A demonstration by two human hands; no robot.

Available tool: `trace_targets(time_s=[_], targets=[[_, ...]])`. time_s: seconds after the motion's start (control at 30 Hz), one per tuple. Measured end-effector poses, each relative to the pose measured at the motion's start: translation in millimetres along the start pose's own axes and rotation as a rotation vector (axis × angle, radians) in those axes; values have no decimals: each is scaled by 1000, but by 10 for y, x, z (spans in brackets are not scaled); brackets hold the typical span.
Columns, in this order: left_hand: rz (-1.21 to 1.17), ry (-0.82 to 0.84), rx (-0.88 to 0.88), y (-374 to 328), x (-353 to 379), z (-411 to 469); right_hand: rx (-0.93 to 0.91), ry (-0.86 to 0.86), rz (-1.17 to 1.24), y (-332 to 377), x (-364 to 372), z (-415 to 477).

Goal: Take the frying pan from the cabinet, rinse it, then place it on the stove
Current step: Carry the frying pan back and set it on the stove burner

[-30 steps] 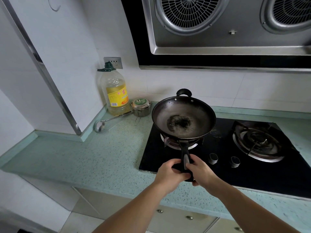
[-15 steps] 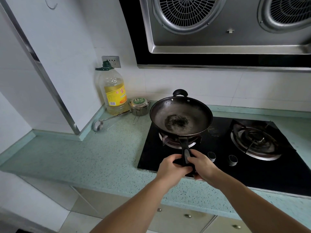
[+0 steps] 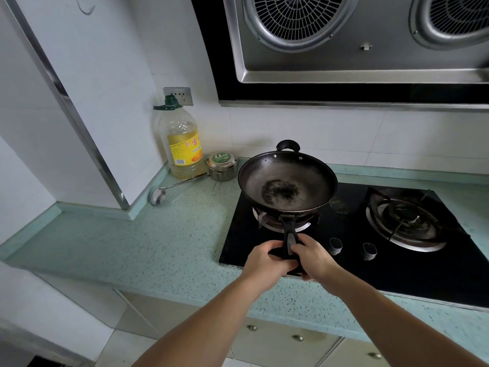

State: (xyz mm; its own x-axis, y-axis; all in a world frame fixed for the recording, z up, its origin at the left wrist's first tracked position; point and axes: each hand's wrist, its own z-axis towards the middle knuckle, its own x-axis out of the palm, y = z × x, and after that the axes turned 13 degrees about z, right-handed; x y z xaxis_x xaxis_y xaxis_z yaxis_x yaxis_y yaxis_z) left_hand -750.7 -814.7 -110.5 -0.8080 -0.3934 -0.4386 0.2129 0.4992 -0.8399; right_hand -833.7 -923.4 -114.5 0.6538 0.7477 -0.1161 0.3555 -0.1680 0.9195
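The black frying pan (image 3: 287, 181) rests on the left burner (image 3: 281, 225) of the black glass stove (image 3: 412, 266). Its bowl is dark with a blackened patch at the centre, and a small loop handle points to the back wall. The long handle reaches toward me. My left hand (image 3: 266, 264) and my right hand (image 3: 315, 256) are both wrapped around the end of that handle, side by side, hiding most of it.
A big oil bottle (image 3: 182, 144), a small metal tin (image 3: 222, 165) and a ladle (image 3: 172, 188) sit on the green counter (image 3: 145, 247) left of the stove. The right burner (image 3: 406, 218) is bare. Two knobs (image 3: 352, 249) sit by my right hand. A range hood (image 3: 357, 43) hangs overhead.
The pan has stayed on the left burner with both hands on its handle. Only the view has shifted slightly.
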Motion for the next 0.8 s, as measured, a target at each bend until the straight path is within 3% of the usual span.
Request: trace_targets(time_s=[0.8], targets=[[34, 10, -7, -16, -55, -69, 11, -61, -4, 17, 145, -8]])
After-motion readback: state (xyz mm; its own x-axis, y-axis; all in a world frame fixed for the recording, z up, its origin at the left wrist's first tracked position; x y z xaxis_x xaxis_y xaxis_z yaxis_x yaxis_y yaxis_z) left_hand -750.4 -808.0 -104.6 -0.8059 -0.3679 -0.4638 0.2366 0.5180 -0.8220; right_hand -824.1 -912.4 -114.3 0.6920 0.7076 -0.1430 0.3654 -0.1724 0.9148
